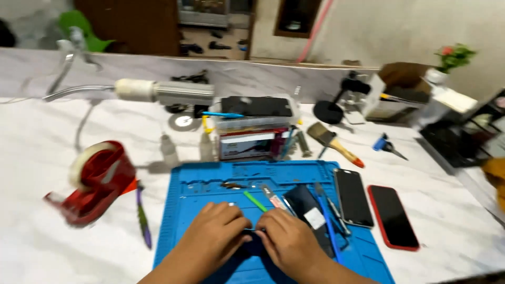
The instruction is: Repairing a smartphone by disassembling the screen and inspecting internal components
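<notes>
2 hands [252, 239] (knuckles up) meet — blue mat [184, 210].

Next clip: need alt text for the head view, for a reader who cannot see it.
Two bare hands, left hand and right hand, meet over a small dark part on a blue work mat. Two phones lie to the right, one with a red case; a red tape dispenser sits left.

**Hands together, knuckles up**

Both forearms enter from the bottom edge and converge. The left hand [216, 235] and right hand [288, 241] lie palms down, fingers curled inward, their fingertips meeting in a close pinching grip.
</notes>
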